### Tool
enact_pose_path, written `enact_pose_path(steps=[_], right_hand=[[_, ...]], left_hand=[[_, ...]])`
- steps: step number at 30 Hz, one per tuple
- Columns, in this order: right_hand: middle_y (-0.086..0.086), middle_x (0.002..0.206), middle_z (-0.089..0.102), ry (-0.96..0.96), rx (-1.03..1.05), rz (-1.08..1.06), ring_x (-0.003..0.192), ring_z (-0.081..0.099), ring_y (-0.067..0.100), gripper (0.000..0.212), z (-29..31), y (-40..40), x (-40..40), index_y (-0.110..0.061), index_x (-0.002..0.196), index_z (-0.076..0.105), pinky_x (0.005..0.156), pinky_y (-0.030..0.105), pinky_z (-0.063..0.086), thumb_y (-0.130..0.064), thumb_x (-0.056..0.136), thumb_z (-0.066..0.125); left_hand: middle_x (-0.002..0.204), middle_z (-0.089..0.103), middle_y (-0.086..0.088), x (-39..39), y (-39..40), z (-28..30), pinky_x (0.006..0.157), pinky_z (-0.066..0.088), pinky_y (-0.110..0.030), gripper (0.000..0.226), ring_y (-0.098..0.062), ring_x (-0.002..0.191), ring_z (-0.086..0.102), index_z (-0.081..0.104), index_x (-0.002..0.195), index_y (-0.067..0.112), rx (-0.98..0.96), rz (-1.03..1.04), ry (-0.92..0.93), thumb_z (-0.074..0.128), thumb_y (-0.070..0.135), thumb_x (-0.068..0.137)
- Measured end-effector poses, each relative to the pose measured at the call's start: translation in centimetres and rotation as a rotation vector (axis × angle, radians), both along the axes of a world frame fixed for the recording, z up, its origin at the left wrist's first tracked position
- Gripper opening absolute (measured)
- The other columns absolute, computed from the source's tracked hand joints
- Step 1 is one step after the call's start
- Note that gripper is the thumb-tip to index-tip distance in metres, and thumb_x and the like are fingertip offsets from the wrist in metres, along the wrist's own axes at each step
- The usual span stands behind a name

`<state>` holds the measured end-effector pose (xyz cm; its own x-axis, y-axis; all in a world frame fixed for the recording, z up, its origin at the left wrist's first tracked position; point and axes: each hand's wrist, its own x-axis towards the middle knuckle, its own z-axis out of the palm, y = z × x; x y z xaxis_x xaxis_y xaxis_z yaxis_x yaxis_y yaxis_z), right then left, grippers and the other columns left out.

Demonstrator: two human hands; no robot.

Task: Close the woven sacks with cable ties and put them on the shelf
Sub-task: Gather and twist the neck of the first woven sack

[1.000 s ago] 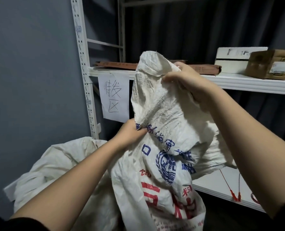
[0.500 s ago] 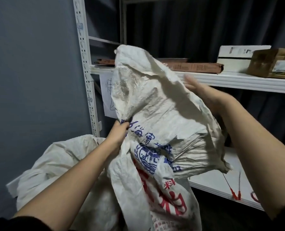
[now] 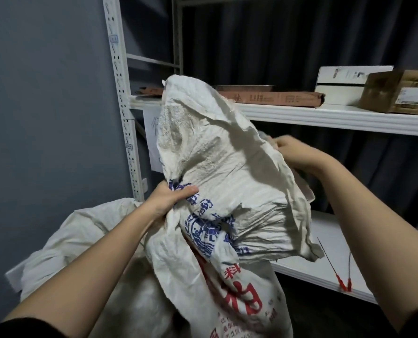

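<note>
A white woven sack (image 3: 227,181) with blue and red print is held up in front of the shelf, its open mouth flopping upward and to the right. My left hand (image 3: 171,196) grips a bunch of the sack's fabric near the blue print. My right hand (image 3: 293,148) holds the sack's far edge on the right, its fingertips hidden behind the fabric. Red cable ties (image 3: 338,276) lie on the lower shelf board (image 3: 330,242) at the right. A second white sack (image 3: 85,235) lies crumpled below at the left.
The white metal shelf post (image 3: 125,98) stands at the left beside a grey wall. The upper shelf (image 3: 325,115) carries a flat brown box (image 3: 276,97), a white box (image 3: 344,84) and a cardboard box (image 3: 398,91). A paper sign (image 3: 151,140) hangs behind the sack.
The sack's mouth has swung left and opened out. My right hand let go of the top and moved down and right to the far edge. My left hand kept its grip.
</note>
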<state>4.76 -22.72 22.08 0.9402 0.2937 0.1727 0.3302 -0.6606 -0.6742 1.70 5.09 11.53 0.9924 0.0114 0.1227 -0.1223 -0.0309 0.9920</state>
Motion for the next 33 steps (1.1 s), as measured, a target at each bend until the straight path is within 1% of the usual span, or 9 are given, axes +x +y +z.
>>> enact_pose_path(steps=[8,11,13,15,18,22,25,29,33], right_hand=[[0.007,0.061,0.043,-0.508,0.27,-0.148,0.058,0.033,0.012,0.042,3.4,3.7,0.8,0.008,0.068,0.052,0.054,0.03,0.021,-0.026,0.09,0.056],[0.011,0.068,0.049,-0.337,0.335,-0.115,0.055,0.044,0.012,0.043,3.7,3.4,1.2,0.0,0.073,0.057,0.049,0.024,0.035,-0.04,0.088,0.058],[0.007,0.084,0.059,-0.202,0.352,-0.092,0.071,0.054,0.013,0.041,3.2,2.3,1.4,-0.011,0.087,0.061,0.063,0.028,0.045,-0.051,0.085,0.056],[-0.004,0.099,0.057,-0.188,0.348,-0.092,0.087,0.052,0.008,0.039,2.5,1.4,1.0,-0.02,0.108,0.052,0.076,0.027,0.041,-0.054,0.089,0.053],[-0.005,0.095,0.052,-0.233,0.432,0.045,0.085,0.05,0.007,0.035,1.3,0.8,0.6,-0.022,0.099,0.042,0.074,0.023,0.041,-0.048,0.087,0.061],[0.002,0.103,0.054,-0.266,0.03,0.093,0.093,0.054,0.017,0.056,0.9,0.7,-0.1,-0.009,0.092,0.06,0.086,0.032,0.044,-0.062,0.073,0.067],[0.007,0.101,0.056,-0.341,-0.242,-0.012,0.092,0.056,0.024,0.035,0.9,0.8,0.2,-0.005,0.094,0.067,0.079,0.036,0.045,-0.038,0.083,0.069],[0.007,0.082,0.061,-0.364,0.164,-0.039,0.078,0.057,0.017,0.022,2.2,1.1,0.2,0.001,0.091,0.064,0.071,0.033,0.044,-0.02,0.091,0.057],[0.008,0.08,0.059,-0.575,0.201,-0.123,0.076,0.051,0.011,0.019,4.9,2.5,0.9,-0.001,0.086,0.057,0.07,0.032,0.04,-0.019,0.089,0.05]], left_hand=[[0.089,0.072,0.005,-0.4,-2.3,-0.2,0.058,0.048,-0.007,0.013,-0.002,0.072,0.068,0.065,0.101,0.02,0.193,-0.022,-0.06,0.065,0.023,0.089],[0.089,0.069,0.005,-0.3,-2.6,0.1,0.051,0.045,-0.004,0.019,-0.004,0.072,0.064,0.062,0.108,0.018,0.121,0.094,-0.063,0.061,0.028,0.091],[0.086,0.065,0.003,0.2,-2.2,-0.1,0.049,0.045,-0.007,0.022,-0.007,0.072,0.06,0.059,0.109,0.016,0.075,0.197,-0.034,0.061,0.03,0.092],[0.099,0.067,-0.007,0.5,-1.7,-0.1,0.059,0.048,-0.018,0.047,-0.016,0.08,0.062,0.057,0.117,0.007,0.039,0.288,-0.031,0.062,0.044,0.088],[0.114,0.063,-0.01,0.8,-1.7,0.0,0.07,0.046,-0.029,0.075,-0.021,0.094,0.061,0.047,0.129,0.003,0.018,0.308,0.009,0.058,0.06,0.082],[0.083,0.051,-0.003,1.4,-2.1,0.0,0.062,0.037,-0.03,0.053,-0.017,0.074,0.05,0.043,0.124,0.004,0.087,0.366,0.049,0.049,0.047,0.095],[0.076,0.045,-0.003,0.9,-3.0,0.3,0.058,0.034,-0.031,0.059,-0.015,0.065,0.045,0.04,0.129,-0.001,0.103,0.397,0.004,0.046,0.047,0.096],[0.076,0.044,0.005,0.1,-3.8,0.5,0.059,0.036,-0.025,0.037,-0.007,0.067,0.045,0.047,0.093,0.01,0.083,0.303,-0.002,0.049,0.047,0.094],[0.082,0.064,0.006,-0.7,-5.2,1.1,0.058,0.045,-0.007,0.035,-0.005,0.078,0.062,0.064,0.106,0.007,0.039,0.081,-0.076,0.067,0.035,0.084]])
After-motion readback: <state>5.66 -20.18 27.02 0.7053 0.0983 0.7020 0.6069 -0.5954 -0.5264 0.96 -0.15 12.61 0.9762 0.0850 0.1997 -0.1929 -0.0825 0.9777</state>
